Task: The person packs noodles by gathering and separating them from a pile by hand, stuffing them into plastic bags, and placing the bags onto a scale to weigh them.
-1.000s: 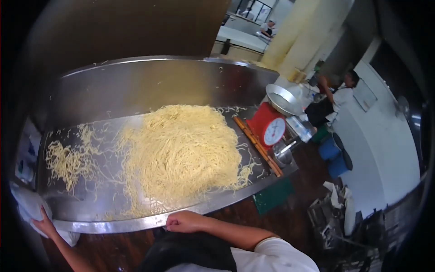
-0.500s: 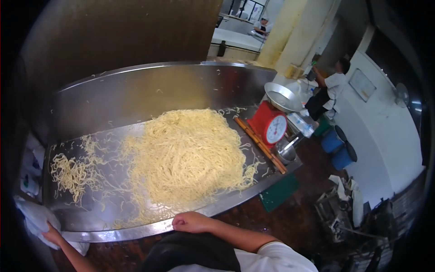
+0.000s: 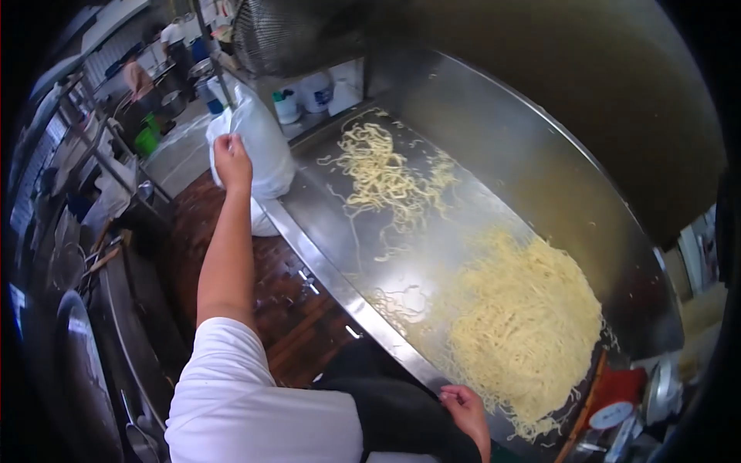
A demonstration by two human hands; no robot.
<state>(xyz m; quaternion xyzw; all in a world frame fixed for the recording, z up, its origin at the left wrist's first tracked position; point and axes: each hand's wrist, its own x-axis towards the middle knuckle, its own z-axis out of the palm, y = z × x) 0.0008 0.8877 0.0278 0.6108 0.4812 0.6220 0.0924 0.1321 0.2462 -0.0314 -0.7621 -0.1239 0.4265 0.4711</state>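
My left hand (image 3: 233, 163) is closed on the top of a white plastic bag (image 3: 266, 147), arm stretched out. The bag looks bulky and stands at the table's near left corner; its contents are hidden. Curled in a loose fist with nothing visible in it, my right hand (image 3: 466, 417) is at the near rim of the steel table (image 3: 351, 297). A large mound of yellow noodles (image 3: 529, 320) lies to the right on the table. Toward the far left end is a smaller, loose pile of noodles (image 3: 378, 170).
A red scale (image 3: 620, 390) and a wooden stick (image 3: 584, 409) are at the table's right end. Behind the bag are white containers (image 3: 315, 92) and a fan (image 3: 297, 35). Metal cookware and racks line the left. Two people (image 3: 140, 81) stand in the background.
The view has swung left toward the bag. My left hand has raised the bag's top and still grips it. My right hand remains by the table's rim.
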